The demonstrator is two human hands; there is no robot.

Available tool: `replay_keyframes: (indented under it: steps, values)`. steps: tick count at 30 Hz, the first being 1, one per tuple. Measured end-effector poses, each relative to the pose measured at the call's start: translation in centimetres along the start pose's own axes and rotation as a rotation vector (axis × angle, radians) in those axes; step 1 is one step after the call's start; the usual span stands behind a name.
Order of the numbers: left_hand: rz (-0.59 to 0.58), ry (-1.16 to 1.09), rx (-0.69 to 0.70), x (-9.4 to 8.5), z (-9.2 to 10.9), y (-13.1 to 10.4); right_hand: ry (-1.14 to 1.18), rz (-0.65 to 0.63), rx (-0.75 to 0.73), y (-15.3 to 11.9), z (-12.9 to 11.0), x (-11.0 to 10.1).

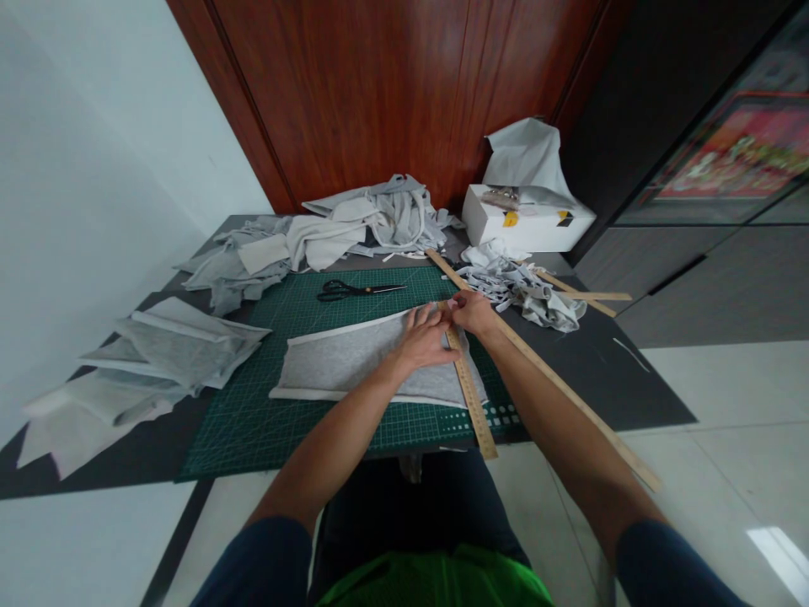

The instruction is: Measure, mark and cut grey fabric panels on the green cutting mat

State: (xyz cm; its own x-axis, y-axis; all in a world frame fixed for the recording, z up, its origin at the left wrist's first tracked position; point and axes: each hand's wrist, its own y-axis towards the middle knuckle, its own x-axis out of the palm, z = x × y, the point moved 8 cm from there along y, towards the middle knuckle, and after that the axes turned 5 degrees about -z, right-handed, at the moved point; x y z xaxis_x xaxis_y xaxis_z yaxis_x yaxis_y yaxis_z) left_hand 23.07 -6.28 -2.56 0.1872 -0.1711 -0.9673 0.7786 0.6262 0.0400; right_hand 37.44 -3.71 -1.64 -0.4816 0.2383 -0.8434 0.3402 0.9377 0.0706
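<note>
A grey piece of fabric [341,362] with pale long edges lies across the green cutting mat [240,430]. A short wooden ruler [471,392] rests across its right end and sticks out past the mat's near edge. My left hand [426,339] lies on the fabric with fingers spread, its thumb against the ruler. At the ruler's far end is my right hand [471,310], its fingers pinched together; what is between them is too small to make out. Black scissors [347,290] lie on the mat beyond the fabric. A long wooden ruler [549,371] runs diagonally under my right forearm.
Folded fabric [183,346] lies at the left, with a heap of grey cloth [398,215] at the back. Scraps [499,274] and more wooden strips [594,296] are on the right. A white box [531,226] stands at the back right of the dark table [625,392].
</note>
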Motion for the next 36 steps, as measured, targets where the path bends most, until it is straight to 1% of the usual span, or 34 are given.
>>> replay_keyframes:
  steps: [3,7,13,18,24,30,36]
  values:
    - [-0.006,0.008,-0.003,0.1,-0.1,0.0,-0.012,-0.001,-0.007,-0.2,-0.4,-0.3]
    - [-0.032,-0.003,-0.002,0.0,0.0,-0.1,-0.021,0.014,-0.042,0.1,-0.9,-0.2]
    - [-0.052,-0.003,-0.015,-0.1,0.0,0.0,-0.002,0.031,-0.092,0.6,-0.6,0.1]
    - [-0.078,-0.012,-0.018,0.0,0.0,0.0,-0.009,0.001,-0.072,0.5,-0.3,0.2]
    - [-0.068,-0.017,-0.012,-0.1,0.0,0.0,0.031,0.017,-0.069,0.3,-0.8,-0.1]
    - [-0.090,-0.034,-0.019,0.0,-0.1,0.1,0.017,-0.047,-0.063,-0.8,-0.6,-0.2]
    - [-0.085,-0.026,-0.022,0.0,-0.2,0.1,0.024,-0.007,-0.054,-0.9,-0.7,-0.6]
